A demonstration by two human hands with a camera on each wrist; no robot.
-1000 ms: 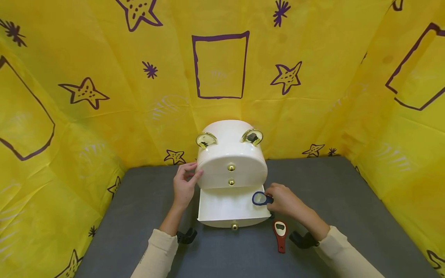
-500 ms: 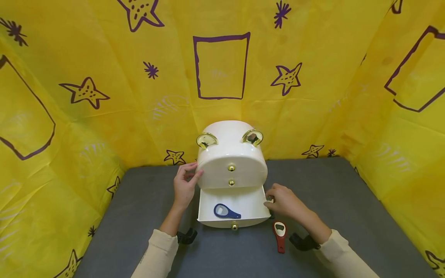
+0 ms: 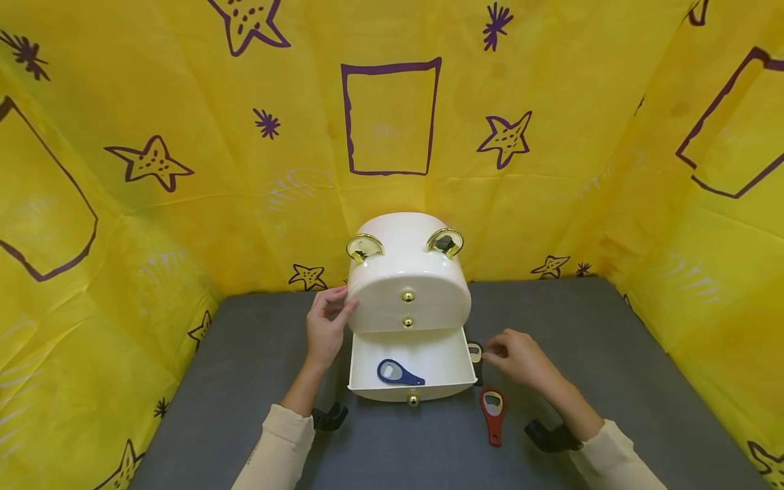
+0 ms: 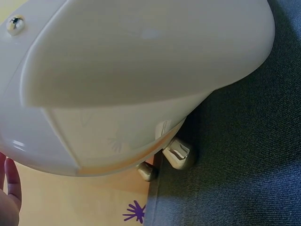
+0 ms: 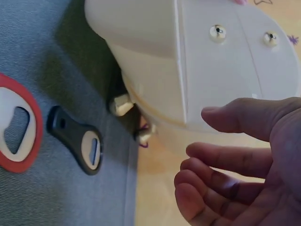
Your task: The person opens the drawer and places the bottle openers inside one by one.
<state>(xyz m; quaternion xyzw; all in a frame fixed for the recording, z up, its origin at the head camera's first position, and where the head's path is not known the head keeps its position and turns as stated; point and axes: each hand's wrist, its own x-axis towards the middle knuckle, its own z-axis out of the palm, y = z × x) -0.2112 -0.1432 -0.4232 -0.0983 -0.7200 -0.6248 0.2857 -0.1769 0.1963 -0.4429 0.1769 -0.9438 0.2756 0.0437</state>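
A white drawer box [image 3: 407, 272] with gold ears stands at the back of the table, its bottom drawer [image 3: 416, 347] pulled out. Inside that drawer lies a blue bottle opener [image 3: 398, 372]. My left hand [image 3: 324, 327] rests its fingers on the box's left side. Just right of the drawer, my right hand [image 3: 517, 357] is held with loosely bent fingers and nothing in them. Close by its fingertips is a black bottle opener [image 5: 77, 139] on the table, partly hidden by the drawer in the head view. A red bottle opener [image 3: 493, 416] lies nearer the front.
Yellow cloth [image 3: 392, 116] with purple drawings hangs behind and on both sides of the grey table [image 3: 263, 381]. Gold feet [image 5: 121, 104] carry the box. A gold knob [image 3: 413, 400] sticks out from the drawer front. Dark wrist mounts [image 3: 551, 435] hang under the forearms.
My right hand let go of the blue bottle opener, which went from over the drawer's right side to its floor. That hand then moved right, off the drawer. The left hand stayed put.
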